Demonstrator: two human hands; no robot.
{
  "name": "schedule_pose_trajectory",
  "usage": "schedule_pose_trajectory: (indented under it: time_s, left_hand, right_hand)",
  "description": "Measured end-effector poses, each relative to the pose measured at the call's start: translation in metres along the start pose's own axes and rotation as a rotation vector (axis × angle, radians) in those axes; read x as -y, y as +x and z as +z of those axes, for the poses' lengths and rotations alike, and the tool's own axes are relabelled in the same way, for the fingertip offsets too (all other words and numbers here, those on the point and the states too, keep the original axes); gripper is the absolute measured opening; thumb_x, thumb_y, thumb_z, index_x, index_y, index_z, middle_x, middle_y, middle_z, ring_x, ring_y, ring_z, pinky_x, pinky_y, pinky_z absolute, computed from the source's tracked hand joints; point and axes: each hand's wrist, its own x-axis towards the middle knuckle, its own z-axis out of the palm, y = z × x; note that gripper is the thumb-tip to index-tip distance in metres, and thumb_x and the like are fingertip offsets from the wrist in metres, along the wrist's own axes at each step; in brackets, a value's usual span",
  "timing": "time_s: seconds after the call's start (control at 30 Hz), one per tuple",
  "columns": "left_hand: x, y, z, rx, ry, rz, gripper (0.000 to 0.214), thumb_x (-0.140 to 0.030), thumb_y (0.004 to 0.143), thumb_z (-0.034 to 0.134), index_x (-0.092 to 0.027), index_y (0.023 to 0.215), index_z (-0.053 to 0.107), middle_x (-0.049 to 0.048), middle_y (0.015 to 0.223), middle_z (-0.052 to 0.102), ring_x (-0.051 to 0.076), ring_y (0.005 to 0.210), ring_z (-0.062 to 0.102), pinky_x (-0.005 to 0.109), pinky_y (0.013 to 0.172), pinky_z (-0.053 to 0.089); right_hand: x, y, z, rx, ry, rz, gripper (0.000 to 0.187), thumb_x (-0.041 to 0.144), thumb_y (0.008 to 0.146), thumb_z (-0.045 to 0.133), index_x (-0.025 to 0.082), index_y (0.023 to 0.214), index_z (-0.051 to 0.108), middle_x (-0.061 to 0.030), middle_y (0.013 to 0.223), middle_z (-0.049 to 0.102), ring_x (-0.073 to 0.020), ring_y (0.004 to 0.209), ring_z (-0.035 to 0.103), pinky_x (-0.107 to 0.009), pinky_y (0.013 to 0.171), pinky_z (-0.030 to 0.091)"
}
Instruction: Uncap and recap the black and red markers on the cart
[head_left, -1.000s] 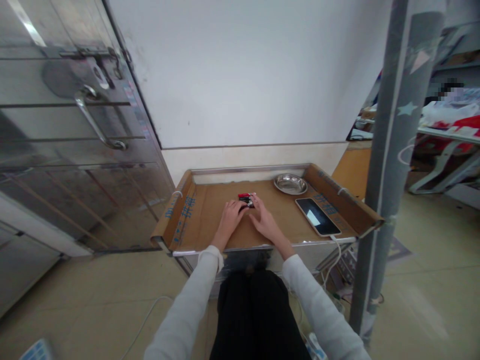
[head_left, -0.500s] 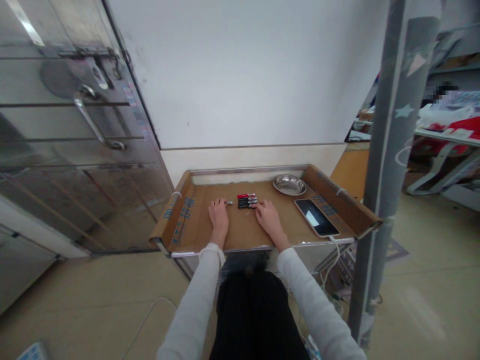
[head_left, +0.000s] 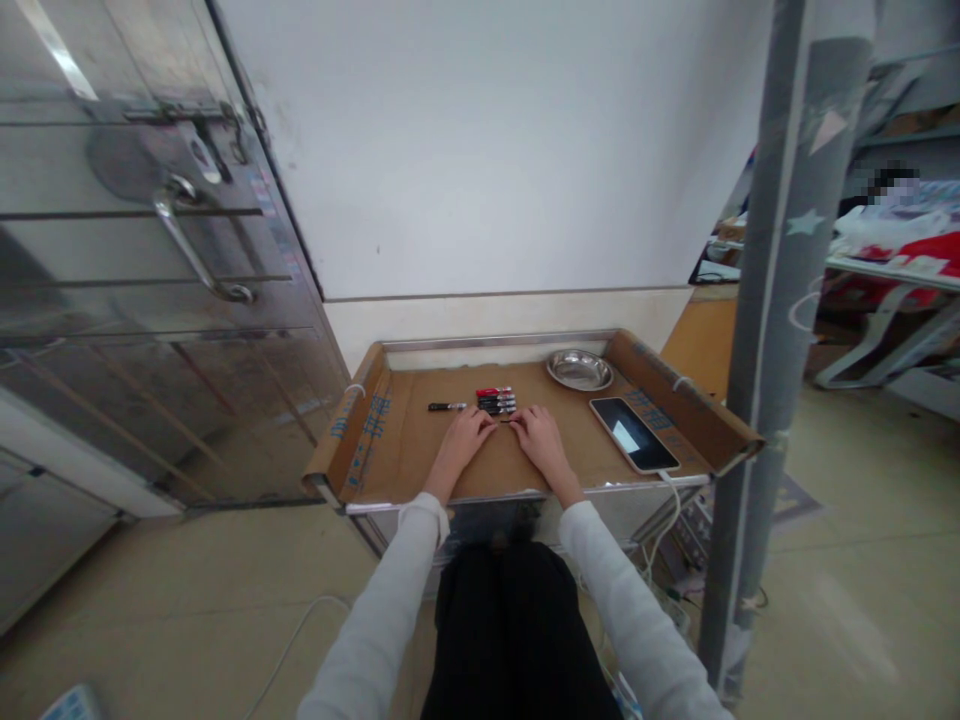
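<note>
A small row of pens (head_left: 496, 401), one red and the others dark, lies in the middle of a cardboard-lined tray table (head_left: 390, 450). One more dark pen (head_left: 447, 406) lies apart to their left. My left hand (head_left: 466, 435) rests just below the row, fingers together, fingertips by the nearest pen. My right hand (head_left: 541, 433) sits beside it on the right, fingertips at the right end of the row. The fingertips of both hands are too small to show whether they pinch anything.
A steel bowl (head_left: 579, 369) stands at the tray's back right. A phone (head_left: 634, 433) with a white cable lies at the right. A metal door (head_left: 150, 260) is on the left, a grey pole (head_left: 765, 330) on the right, a white wall behind.
My left hand came back from the left to the pen row, leaving one dark pen lying apart on the left. My right hand stayed at the row's right end.
</note>
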Motion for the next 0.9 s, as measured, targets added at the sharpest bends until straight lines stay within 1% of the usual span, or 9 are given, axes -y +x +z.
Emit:
schedule_pose_trajectory:
  time_s: [0.2,0.37,0.43,0.5,0.57,0.63,0.7,0.77,0.9]
  left_hand:
    - [-0.005,0.001,-0.004,-0.011,-0.061,0.026,0.009,-0.022,0.087,0.051,-0.019,0.085,0.058,0.0026,0.086,0.06,0.017,0.085,0.057,0.033,0.083,0.047]
    - [-0.006,0.001,-0.004,-0.018,-0.132,0.068,0.008,-0.02,0.087,0.051,-0.019,0.089,0.058,0.0037,0.092,0.063,0.017,0.09,0.059,0.032,0.085,0.048]
    - [-0.006,0.001,-0.004,-0.025,-0.16,0.065,0.01,-0.022,0.088,0.05,-0.02,0.094,0.058,0.003,0.093,0.064,0.016,0.089,0.06,0.031,0.084,0.048]
    - [-0.006,0.001,-0.004,-0.048,-0.141,0.059,0.016,-0.024,0.089,0.048,-0.021,0.102,0.057,0.0039,0.099,0.065,0.016,0.093,0.06,0.033,0.087,0.048]
    - [-0.007,0.002,-0.005,-0.072,-0.067,0.07,0.022,-0.025,0.09,0.046,-0.021,0.111,0.055,0.0065,0.109,0.063,0.018,0.103,0.058,0.036,0.093,0.044]
    - [-0.007,0.002,-0.004,-0.059,0.024,0.087,0.026,-0.026,0.089,0.048,-0.02,0.114,0.054,0.0082,0.116,0.061,0.02,0.11,0.054,0.039,0.097,0.04]
    - [-0.006,0.003,-0.003,-0.025,0.1,0.073,0.028,-0.031,0.087,0.052,-0.02,0.113,0.057,0.0083,0.113,0.061,0.022,0.109,0.054,0.04,0.097,0.039]
    - [-0.005,0.002,-0.001,0.006,0.155,0.049,0.026,-0.036,0.086,0.054,-0.021,0.105,0.061,0.0074,0.106,0.063,0.023,0.104,0.054,0.041,0.095,0.038]
    - [-0.005,0.001,0.0,0.033,0.159,0.06,0.022,-0.037,0.088,0.051,-0.02,0.093,0.064,0.0053,0.097,0.061,0.019,0.094,0.056,0.036,0.089,0.041]
  right_hand:
    - [0.008,0.0,-0.007,0.027,0.082,-0.056,0.014,0.021,0.089,0.047,0.019,0.091,0.061,-0.0077,0.091,0.065,-0.0226,0.088,0.055,-0.033,0.077,0.039]
    - [0.012,0.0,-0.01,0.071,0.242,-0.142,0.014,0.02,0.088,0.048,0.019,0.096,0.06,-0.0065,0.096,0.066,-0.0199,0.09,0.058,-0.031,0.081,0.041]
    - [0.012,0.0,-0.011,0.068,0.274,-0.145,0.014,0.021,0.088,0.049,0.019,0.096,0.06,-0.0063,0.096,0.066,-0.0189,0.089,0.058,-0.03,0.081,0.042]
    - [0.011,0.0,-0.012,0.036,0.257,-0.103,0.014,0.021,0.088,0.048,0.019,0.094,0.061,-0.0065,0.093,0.067,-0.019,0.088,0.058,-0.029,0.079,0.042]
    - [0.009,0.0,-0.013,-0.021,0.198,-0.028,0.016,0.021,0.089,0.047,0.019,0.093,0.062,-0.0071,0.09,0.067,-0.0197,0.085,0.058,-0.03,0.077,0.041]
    - [0.007,-0.001,-0.013,-0.091,0.108,0.058,0.018,0.022,0.09,0.044,0.019,0.091,0.062,-0.0077,0.087,0.067,-0.0202,0.081,0.058,-0.03,0.074,0.04]
    - [0.005,-0.003,-0.013,-0.153,0.017,0.13,0.021,0.024,0.091,0.043,0.019,0.089,0.063,-0.0081,0.083,0.067,-0.0203,0.077,0.057,-0.031,0.071,0.038]
    - [0.005,-0.004,-0.013,-0.179,-0.05,0.174,0.022,0.025,0.091,0.043,0.02,0.085,0.063,-0.0085,0.081,0.067,-0.0203,0.075,0.056,-0.031,0.07,0.037]
    - [0.01,-0.005,-0.015,-0.101,-0.092,0.163,0.02,0.026,0.09,0.046,0.021,0.082,0.063,-0.0095,0.08,0.067,-0.0223,0.079,0.056,-0.033,0.072,0.036]
